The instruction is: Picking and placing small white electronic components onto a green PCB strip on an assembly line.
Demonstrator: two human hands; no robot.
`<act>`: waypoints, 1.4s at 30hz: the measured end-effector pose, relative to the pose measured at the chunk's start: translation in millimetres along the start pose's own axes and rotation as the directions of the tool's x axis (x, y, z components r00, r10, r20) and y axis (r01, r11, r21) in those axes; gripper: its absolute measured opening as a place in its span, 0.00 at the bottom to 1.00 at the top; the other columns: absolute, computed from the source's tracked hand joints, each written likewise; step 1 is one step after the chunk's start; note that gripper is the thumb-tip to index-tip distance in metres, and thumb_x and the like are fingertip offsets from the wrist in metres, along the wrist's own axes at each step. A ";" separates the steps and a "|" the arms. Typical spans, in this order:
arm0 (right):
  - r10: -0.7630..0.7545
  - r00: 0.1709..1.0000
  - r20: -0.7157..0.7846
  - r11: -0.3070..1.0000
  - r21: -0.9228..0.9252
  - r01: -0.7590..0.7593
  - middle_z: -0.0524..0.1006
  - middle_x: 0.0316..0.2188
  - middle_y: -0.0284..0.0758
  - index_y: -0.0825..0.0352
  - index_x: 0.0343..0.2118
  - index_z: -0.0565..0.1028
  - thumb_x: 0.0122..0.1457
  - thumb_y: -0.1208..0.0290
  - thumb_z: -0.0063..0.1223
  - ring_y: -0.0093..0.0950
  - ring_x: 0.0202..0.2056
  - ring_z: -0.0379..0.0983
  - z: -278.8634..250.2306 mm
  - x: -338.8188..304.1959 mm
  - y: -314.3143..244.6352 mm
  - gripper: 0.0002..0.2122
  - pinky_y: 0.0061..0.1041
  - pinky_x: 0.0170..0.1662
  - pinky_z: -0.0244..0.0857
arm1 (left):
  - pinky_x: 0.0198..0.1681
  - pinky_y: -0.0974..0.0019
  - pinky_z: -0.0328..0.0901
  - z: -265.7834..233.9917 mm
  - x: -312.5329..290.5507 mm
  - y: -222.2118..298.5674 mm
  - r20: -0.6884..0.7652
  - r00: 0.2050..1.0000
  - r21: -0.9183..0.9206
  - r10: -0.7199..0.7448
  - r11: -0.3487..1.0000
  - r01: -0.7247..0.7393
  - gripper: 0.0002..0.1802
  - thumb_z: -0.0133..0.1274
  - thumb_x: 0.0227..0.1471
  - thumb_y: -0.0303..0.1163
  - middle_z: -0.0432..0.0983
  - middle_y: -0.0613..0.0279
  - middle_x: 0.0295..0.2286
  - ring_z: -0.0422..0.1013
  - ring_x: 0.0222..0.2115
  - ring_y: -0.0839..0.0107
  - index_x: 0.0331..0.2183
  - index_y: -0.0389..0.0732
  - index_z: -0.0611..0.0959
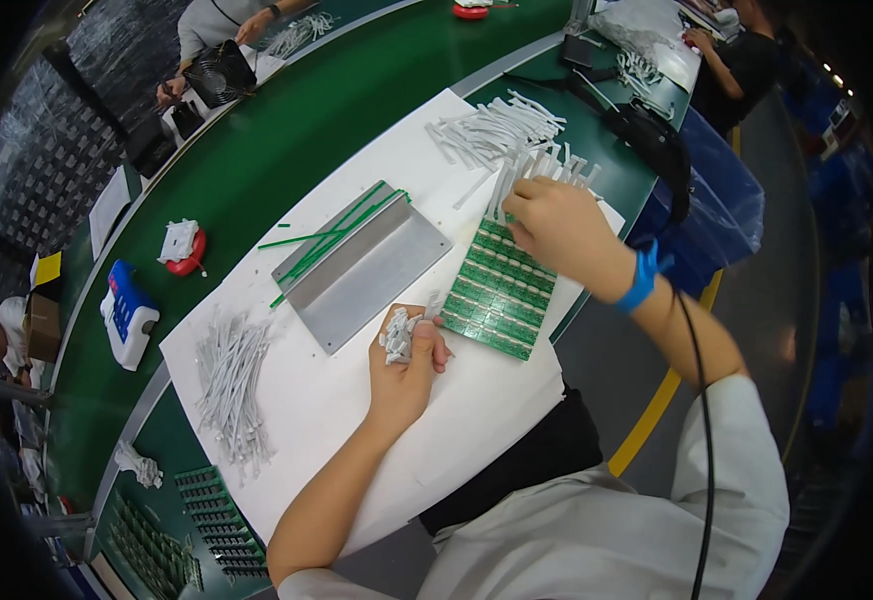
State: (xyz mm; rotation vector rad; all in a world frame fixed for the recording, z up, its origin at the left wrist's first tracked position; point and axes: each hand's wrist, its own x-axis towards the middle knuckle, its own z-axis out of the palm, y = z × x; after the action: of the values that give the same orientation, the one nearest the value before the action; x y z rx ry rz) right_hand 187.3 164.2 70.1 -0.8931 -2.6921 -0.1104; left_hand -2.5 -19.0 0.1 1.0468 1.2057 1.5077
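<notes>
My left hand point(409, 382) is closed around a bunch of small white pieces point(398, 338), held over the white sheet just left of a green circuit board panel point(499, 300). Rows of small repeated boards make up this panel. At its far edge my right hand point(569, 232) has its fingers bent together and pointing down; whatever they pinch is hidden. A blue wrist strap point(644, 277) circles my right wrist. White flat cables point(502, 190) lie along the far end of the panel, close to my right fingertips.
An angled metal plate point(367, 265) with green strips point(332, 240) lies left of the panel. Cable piles rest at the far end point(497, 130) and left side point(232, 385) of the sheet. Finished-looking green boards point(222, 520) stand lower left. Blue-white device point(129, 315) and red holder point(185, 247) sit beyond.
</notes>
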 end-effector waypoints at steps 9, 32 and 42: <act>0.274 0.911 -0.307 0.684 0.728 0.040 0.78 0.32 0.40 0.71 0.35 0.80 0.50 0.77 0.69 0.34 0.32 0.78 17.3 -49.5 -111.5 0.10 0.27 0.36 0.71 | 0.26 0.73 0.65 1.7 -1.6 8.4 0.022 0.996 -0.032 -0.081 0.996 0.082 0.13 0.47 0.69 0.36 0.72 0.63 0.20 0.67 0.20 0.78 0.38 0.35 0.74; 0.664 0.728 -0.169 0.070 0.984 0.164 0.79 0.34 0.38 0.73 0.40 0.74 0.65 0.78 0.54 0.27 0.38 0.80 42.7 -54.4 -129.9 0.05 0.25 0.41 0.78 | 0.29 0.67 0.71 3.8 4.7 6.6 -0.161 0.985 -0.198 -0.062 0.980 0.029 0.11 0.49 0.68 0.36 0.78 0.54 0.29 0.76 0.25 0.69 0.41 0.38 0.69; 0.346 0.927 0.144 0.487 0.817 -0.309 0.76 0.26 0.34 0.69 0.35 0.74 0.67 0.72 0.52 0.22 0.25 0.74 -12.7 -30.8 -0.5 0.06 0.23 0.28 0.69 | 0.24 0.77 0.64 6.9 -5.6 -2.3 -0.024 0.998 0.084 0.051 0.995 -0.049 0.10 0.55 0.64 0.31 0.73 0.67 0.25 0.68 0.21 0.84 0.40 0.38 0.72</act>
State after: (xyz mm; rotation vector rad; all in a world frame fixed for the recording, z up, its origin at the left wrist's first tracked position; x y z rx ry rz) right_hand 213.7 144.1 72.7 -0.9930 -2.0269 1.1391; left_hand 5.7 -22.8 -1.4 1.1234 1.2781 1.5249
